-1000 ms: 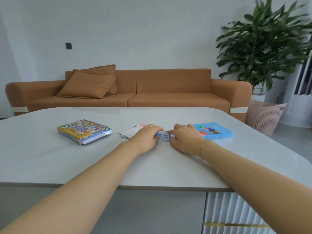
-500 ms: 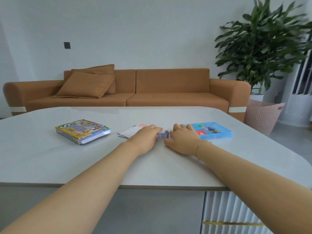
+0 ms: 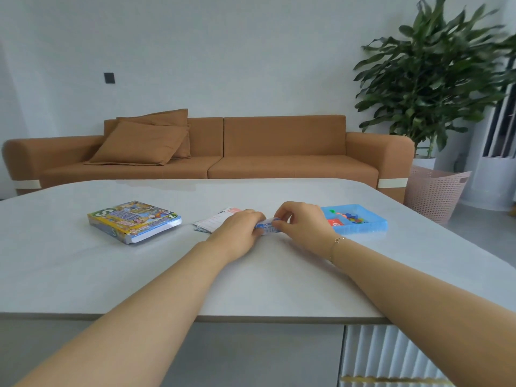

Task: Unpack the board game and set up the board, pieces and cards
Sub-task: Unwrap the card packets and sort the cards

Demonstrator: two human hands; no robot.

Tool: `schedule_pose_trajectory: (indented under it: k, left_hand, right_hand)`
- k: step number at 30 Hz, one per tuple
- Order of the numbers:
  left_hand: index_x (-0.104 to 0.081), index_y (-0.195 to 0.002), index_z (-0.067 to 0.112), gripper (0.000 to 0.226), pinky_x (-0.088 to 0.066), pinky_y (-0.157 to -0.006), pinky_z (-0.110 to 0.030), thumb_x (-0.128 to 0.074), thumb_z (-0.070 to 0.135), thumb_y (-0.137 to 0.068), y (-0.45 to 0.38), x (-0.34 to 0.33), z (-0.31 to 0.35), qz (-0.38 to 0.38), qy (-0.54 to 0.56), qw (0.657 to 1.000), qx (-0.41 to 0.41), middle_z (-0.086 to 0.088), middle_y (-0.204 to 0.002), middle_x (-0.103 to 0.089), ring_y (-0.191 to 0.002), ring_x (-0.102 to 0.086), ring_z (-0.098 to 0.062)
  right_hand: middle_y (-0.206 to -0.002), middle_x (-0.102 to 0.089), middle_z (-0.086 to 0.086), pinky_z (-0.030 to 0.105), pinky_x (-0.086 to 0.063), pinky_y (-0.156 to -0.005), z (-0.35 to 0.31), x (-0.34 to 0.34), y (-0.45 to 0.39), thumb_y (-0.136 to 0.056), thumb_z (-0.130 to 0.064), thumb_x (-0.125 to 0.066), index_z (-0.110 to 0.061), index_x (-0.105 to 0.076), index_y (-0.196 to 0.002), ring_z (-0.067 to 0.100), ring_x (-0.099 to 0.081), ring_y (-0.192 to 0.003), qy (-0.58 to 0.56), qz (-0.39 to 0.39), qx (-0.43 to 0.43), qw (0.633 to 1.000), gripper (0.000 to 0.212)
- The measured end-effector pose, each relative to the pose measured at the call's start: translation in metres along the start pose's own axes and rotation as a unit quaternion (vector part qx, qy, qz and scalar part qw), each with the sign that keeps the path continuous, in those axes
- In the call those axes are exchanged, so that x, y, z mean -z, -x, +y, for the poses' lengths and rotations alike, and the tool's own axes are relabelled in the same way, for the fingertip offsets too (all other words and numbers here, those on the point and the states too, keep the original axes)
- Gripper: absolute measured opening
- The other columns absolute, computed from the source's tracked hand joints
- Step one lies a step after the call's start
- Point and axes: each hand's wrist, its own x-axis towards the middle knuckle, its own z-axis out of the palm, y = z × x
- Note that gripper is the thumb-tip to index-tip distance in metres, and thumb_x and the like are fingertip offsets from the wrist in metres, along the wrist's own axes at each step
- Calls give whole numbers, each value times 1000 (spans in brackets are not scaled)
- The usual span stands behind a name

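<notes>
Two hands pinch one small deck at the middle of the worktop.

The left hand (image 3: 239,228) and the right hand (image 3: 301,223), fingers curled, both grip a small blue-and-white pack of cards (image 3: 267,226) held low over the pale grey stone-look worktop (image 3: 83,275). Just behind the left hand lies one white printed paper sheet (image 3: 215,220). Right of the right hand sits one light-blue plastic tray (image 3: 371,220) holding small coloured pieces and a red card. Well to the left lies one colourful flat cardboard game box (image 3: 134,220). Beyond the worktop stand an orange-brown fabric sofa (image 3: 279,152) with two matching cushions (image 3: 142,142), a tall green potted plant (image 3: 430,74), one pink perforated plastic basket (image 3: 432,194) and a white wall.
</notes>
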Motion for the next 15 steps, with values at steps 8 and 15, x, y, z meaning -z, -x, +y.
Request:
schedule_pose_trajectory:
  k: [8,15]
  left_hand:
    - [-54,-108,7,16,-39,-89,-36,-46,16,-97,1,1,2,-28,-13,999,10,-10,-106,-50,-104,-49,-27]
    - [-56,-105,11,15,-40,-89,-35,-46,19,-97,-2,7,2,-48,-34,998,1,-7,-106,-51,-102,-51,-25]
  right_hand:
    - [-85,-62,-6,27,-34,-75,-4,-1,1,-90,-27,-60,-20,-66,-93,13,-50,-79,9,-16,5,1000,10]
    - [-91,-69,2,24,-38,-69,-4,0,4,-89,-21,-61,-15,-69,-96,16,-54,-79,-11,-13,-2,1000,12]
